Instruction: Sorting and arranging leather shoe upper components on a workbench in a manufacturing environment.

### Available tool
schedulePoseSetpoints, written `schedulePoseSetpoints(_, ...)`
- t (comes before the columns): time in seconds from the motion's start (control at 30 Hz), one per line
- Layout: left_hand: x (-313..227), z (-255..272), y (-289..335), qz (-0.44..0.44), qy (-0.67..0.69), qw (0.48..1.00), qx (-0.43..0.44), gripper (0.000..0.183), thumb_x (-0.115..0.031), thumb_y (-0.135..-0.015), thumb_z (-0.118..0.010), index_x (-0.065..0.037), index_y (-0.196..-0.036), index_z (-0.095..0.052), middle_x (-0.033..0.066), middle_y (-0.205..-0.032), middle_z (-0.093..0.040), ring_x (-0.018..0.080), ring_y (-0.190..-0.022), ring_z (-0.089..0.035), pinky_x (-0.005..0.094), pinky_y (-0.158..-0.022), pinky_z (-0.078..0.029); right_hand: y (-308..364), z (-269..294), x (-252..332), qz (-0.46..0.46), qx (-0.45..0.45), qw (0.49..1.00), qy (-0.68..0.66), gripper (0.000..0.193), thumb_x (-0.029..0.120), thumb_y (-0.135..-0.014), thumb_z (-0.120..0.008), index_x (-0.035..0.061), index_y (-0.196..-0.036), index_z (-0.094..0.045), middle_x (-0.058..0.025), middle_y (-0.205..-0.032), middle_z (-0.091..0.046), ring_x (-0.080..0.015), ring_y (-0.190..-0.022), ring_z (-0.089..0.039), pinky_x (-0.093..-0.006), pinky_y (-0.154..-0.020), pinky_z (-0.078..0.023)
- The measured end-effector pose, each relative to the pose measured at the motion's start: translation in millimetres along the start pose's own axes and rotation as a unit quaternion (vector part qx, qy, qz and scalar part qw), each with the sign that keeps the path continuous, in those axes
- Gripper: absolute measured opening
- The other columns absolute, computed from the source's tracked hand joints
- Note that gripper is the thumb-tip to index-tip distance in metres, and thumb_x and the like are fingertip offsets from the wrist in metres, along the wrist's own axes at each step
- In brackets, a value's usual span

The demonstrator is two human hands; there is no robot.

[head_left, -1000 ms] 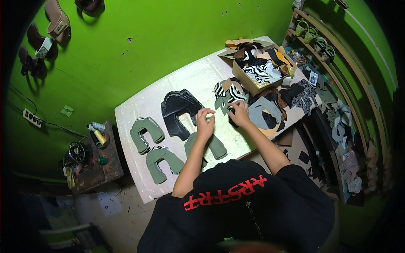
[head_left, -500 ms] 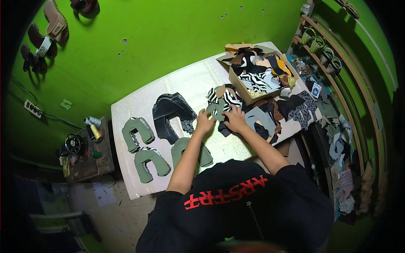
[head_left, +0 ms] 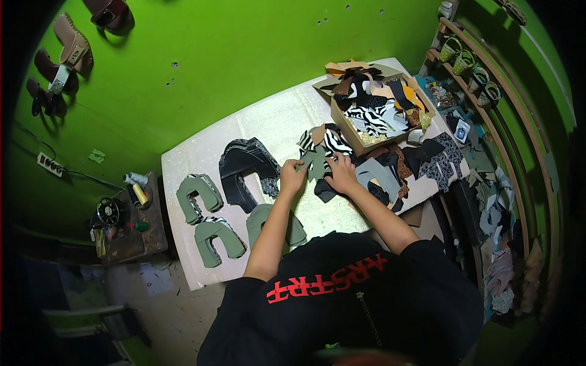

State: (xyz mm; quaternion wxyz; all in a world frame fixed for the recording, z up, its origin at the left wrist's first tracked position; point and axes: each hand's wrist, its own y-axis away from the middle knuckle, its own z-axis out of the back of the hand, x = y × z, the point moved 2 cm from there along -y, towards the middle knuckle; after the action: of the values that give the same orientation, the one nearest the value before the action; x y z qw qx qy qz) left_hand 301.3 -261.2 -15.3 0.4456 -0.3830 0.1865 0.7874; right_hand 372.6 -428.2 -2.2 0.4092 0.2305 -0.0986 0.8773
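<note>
My left hand (head_left: 292, 175) and my right hand (head_left: 342, 174) both grip a grey-green cut shoe-upper piece (head_left: 316, 162) over the white table (head_left: 268, 122). Just behind it lies a zebra-striped piece (head_left: 332, 140), and a dark piece (head_left: 323, 190) sits under my right hand. A stack of black U-shaped pieces (head_left: 241, 168) lies left of my left hand. Three stacks of grey-green U-shaped pieces (head_left: 198, 195) (head_left: 215, 240) (head_left: 268, 221) lie along the table's near left part.
An open cardboard box (head_left: 372, 113) heaped with mixed scraps stands at the table's far right. Loose grey and patterned pieces (head_left: 421, 161) spread to the right. A small stand with tools and bottles (head_left: 125, 213) is at left. Shoes (head_left: 64, 52) hang on the green wall; shelves (head_left: 488, 91) run at right.
My hands stay together on the grey-green piece near the zebra piece. The view has shifted, so the table appears further left and lower.
</note>
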Motion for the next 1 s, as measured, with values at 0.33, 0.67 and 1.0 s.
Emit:
schedulePoseSetpoints(0.33, -22, 38, 26, -0.009, 0.169, 0.985, -0.024, 0.011, -0.001, -0.066, -0.07, 0.002, -0.074, -0.064, 0.0056, -0.076, -0.061, 0.0073, -0.064, -0.056, 0.0195, -0.056, -0.045, 10, 5, 24, 0.026, -0.055, 0.997, -0.041, 0.058, 0.03, -0.067, -0.066, 0.0088, -0.117, -0.046, -0.0146, -0.119, -0.036, -0.0322, -0.112, -0.031, -0.0435, -0.091, -0.026)
schedulePoseSetpoints(0.67, -13, 82, 59, 0.005, 0.306, 0.95, 0.059, 0.013, 0.004, -0.069, -0.066, 0.002, -0.082, -0.063, 0.0021, -0.076, -0.06, 0.0065, -0.068, -0.055, 0.0181, -0.061, -0.044, 18, -1, 60, 0.108, -0.101, 0.953, -0.266, 0.027, 0.021, -0.075, -0.061, 0.0062, -0.097, -0.056, -0.0097, -0.088, -0.06, -0.0248, -0.081, -0.056, -0.0348, -0.075, -0.039)
schedulePoseSetpoints(1.0, 49, 177, 96, 0.056, 0.317, 0.947, 0.009, 0.02, -0.003, -0.077, -0.061, -0.001, -0.097, -0.062, 0.0001, -0.08, -0.061, 0.0044, -0.065, -0.051, 0.0177, -0.059, -0.041, 13, -46, 161, 0.082, -0.002, 0.9, -0.427, 0.018, 0.017, -0.081, -0.059, -0.0015, -0.081, -0.059, -0.0034, -0.062, -0.056, -0.005, -0.056, -0.047, -0.0225, -0.052, -0.039)
